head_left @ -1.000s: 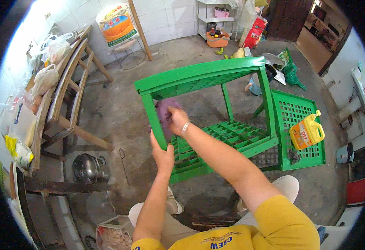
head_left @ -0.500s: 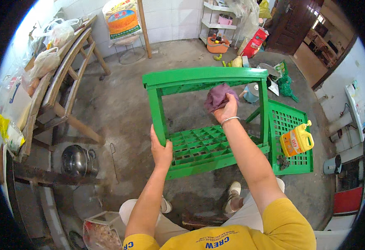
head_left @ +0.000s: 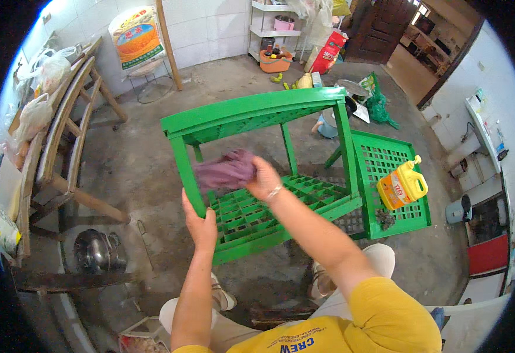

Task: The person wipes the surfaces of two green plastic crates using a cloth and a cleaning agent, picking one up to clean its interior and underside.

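A green plastic rack (head_left: 251, 115) with lattice shelves stands tilted before me. My left hand (head_left: 200, 228) is closed round its left post, low down near the lower shelf. Bunched in my right hand (head_left: 263, 178) is a purple cloth (head_left: 225, 169), blurred by motion. That cloth is between the two shelves, close to the left post; whether it touches the post I cannot tell. To the right, a separate green lattice panel (head_left: 420, 200) carries a yellow pump bottle (head_left: 400, 187) and a dark scouring pad (head_left: 385, 220).
A wooden bench (head_left: 63, 135) with plastic bags is along the left wall. Below it lies a shiny metal pot (head_left: 93, 251). At the back are an orange basket (head_left: 275, 62), a red bag (head_left: 328, 52) and a blue bucket (head_left: 328, 125) behind the rack.
My right hand has swung left with the cloth, from the rack's middle toward its left post. The rack now appears turned, and the whole view has shifted. My left hand keeps its hold.
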`<state>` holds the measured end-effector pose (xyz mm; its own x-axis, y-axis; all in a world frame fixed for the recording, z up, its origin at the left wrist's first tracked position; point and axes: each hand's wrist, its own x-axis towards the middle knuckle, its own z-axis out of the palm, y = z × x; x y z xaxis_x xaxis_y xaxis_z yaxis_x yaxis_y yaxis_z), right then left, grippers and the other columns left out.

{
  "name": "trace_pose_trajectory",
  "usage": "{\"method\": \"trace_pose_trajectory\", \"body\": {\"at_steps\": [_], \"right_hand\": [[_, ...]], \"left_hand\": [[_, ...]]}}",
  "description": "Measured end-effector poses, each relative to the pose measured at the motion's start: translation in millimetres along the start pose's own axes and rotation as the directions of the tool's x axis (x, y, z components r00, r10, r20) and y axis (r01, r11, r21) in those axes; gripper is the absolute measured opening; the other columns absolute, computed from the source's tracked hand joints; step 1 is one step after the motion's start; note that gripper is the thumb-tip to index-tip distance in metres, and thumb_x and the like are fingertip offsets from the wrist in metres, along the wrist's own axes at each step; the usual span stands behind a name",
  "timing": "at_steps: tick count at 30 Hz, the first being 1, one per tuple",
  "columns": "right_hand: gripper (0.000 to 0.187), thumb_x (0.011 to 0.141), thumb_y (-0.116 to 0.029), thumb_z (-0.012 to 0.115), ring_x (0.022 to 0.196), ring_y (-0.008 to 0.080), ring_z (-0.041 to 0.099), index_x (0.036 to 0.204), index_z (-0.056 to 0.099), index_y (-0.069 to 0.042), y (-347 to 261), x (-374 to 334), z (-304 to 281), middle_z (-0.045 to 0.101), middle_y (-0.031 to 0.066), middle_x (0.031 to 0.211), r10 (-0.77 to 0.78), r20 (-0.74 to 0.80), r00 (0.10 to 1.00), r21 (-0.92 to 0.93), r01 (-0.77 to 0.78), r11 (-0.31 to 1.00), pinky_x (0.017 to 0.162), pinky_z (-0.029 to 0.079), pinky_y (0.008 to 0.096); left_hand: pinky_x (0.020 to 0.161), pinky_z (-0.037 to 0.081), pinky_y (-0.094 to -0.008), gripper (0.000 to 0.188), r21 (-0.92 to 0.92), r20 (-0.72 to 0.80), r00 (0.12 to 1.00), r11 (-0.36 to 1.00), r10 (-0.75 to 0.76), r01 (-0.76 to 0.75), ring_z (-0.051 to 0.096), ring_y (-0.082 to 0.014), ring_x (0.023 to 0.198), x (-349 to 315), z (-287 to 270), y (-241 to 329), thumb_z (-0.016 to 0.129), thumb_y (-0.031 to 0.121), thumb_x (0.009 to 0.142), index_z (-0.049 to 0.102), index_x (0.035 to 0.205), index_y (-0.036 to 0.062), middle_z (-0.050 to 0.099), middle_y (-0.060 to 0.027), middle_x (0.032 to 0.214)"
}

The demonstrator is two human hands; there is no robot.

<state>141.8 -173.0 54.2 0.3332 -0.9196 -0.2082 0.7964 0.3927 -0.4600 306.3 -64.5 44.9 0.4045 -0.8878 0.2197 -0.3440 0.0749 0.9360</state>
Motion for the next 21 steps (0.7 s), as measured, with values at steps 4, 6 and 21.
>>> {"method": "trace_pose_trajectory", "body": {"at_steps": [4,6,21], "right_hand": [[0.028,0.086,-0.018,0.046,0.097,0.0303,0.058,0.105,0.055,0.000,-88.3,-14.4,-57.6,0.060,0.0145,0.105,-0.107,-0.504,0.857,-0.060,0.089,0.994,0.092,0.044,0.0464],[0.028,0.086,-0.018,0.044,0.092,0.0290,0.057,0.106,0.053,-0.002,-145.6,-2.0,-83.2,0.058,0.0134,0.105,-0.269,-0.372,0.888,0.084,0.321,0.943,0.087,0.046,0.0460],[0.017,0.091,-0.019,0.044,0.079,0.0220,0.056,0.099,0.055,-0.010,-47.3,61.3,-47.2,0.059,0.0066,0.091,-0.044,-0.608,0.793,-0.024,0.038,0.999,0.062,0.050,0.0425]], "left_hand": [[0.092,0.040,-0.0360,0.076,-0.007,0.016,0.993,0.993,-0.116,0.117,0.052,-0.0268,0.106,-4.8,-4.6,12.9,0.054,-0.001,0.074,0.024,0.143,0.0116,0.049,-0.0151,0.125],[0.094,0.039,-0.0371,0.075,0.045,0.018,0.998,0.997,-0.061,0.060,0.050,-0.0286,0.111,-10.3,-1.1,6.8,0.053,-0.001,0.076,0.023,0.144,0.0115,0.047,-0.0166,0.129],[0.089,0.041,-0.0325,0.075,0.083,0.000,0.994,0.991,0.108,-0.108,0.048,-0.0234,0.105,9.1,11.3,-16.6,0.053,-0.002,0.075,0.024,0.143,0.0072,0.042,-0.0133,0.129]]}}
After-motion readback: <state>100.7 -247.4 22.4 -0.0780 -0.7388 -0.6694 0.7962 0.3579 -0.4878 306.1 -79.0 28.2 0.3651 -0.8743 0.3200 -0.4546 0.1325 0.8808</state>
